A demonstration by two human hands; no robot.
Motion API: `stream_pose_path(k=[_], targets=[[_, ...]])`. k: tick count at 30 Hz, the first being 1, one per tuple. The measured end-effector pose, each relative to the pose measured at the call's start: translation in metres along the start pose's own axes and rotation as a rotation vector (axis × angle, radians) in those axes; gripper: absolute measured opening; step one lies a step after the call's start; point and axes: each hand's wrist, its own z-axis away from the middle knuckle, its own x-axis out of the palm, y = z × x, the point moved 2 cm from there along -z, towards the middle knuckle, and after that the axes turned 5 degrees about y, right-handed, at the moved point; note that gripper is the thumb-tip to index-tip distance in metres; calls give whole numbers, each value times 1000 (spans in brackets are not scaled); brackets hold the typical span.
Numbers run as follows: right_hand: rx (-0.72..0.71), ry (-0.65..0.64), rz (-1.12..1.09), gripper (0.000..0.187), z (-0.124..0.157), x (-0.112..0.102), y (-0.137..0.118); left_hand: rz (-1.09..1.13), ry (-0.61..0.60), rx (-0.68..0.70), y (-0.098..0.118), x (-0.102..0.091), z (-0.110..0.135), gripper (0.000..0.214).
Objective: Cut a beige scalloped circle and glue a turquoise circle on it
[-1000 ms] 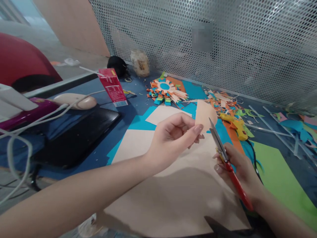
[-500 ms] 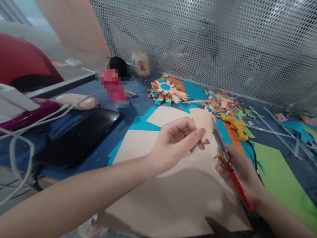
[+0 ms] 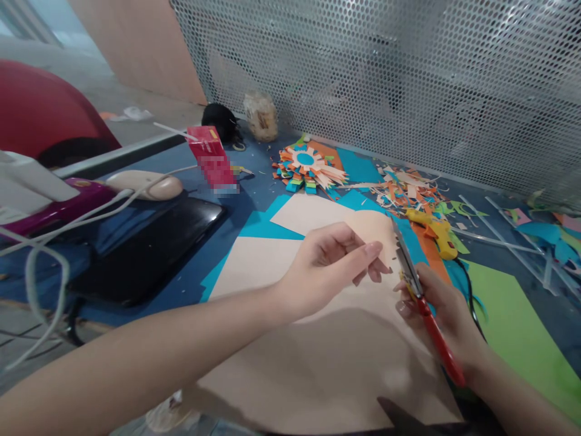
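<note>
Perforated metal screening (image 3: 408, 91) backs a blue table (image 3: 254, 181) strewn with coloured paper. At the far left a purple device (image 3: 59, 206) lies among white cables (image 3: 45, 266), with a beige mouse (image 3: 145, 184) just beyond it and a black tablet (image 3: 145, 254) lying flat nearer the camera. A red carton (image 3: 211, 157) stands tilted behind the tablet. Farther back, near the screen, a layered paper rosette (image 3: 306, 166) in orange, blue and cream rests on the table.

A large beige sheet (image 3: 318, 363) covers the near middle of the table. Above it the left hand (image 3: 327, 269) pinches a small beige piece (image 3: 374, 233) between thumb and curled fingers, holding it lifted off the sheet, its rounded top upward. Just right of that piece are the scissors (image 3: 417, 290), whose grey blades point up and away, their tips at the piece's right edge; the blades look nearly closed. The right hand (image 3: 445, 321) is wrapped around the red handles, fingers closed on them.

Behind the scissors a yellow glue gun (image 3: 433, 227) lies beside a heap of paper scraps (image 3: 403, 188). A green sheet (image 3: 512, 321) lies flat to the right of the right hand, and more offcuts lie at the far right edge.
</note>
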Motion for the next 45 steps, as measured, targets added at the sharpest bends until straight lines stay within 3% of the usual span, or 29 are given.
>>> stream_pose_path(k=[10,17,29,40,45], targets=[[-62,11,55,21,2,-2,-1,12,-61,-92,-5,-2,0,32],[-113,42,55,19,7,2,8,186,-202,-239,-6,-3,-1,24],[-182,77,126,26,5,1,4,204,-322,-257,-10,-1,-1,21],[-195,135,166,25,5,1,5,221,-275,-234,-7,2,-1,33],[-124,106,109,28,4,1,2,183,-229,-167,-4,2,-4,36]])
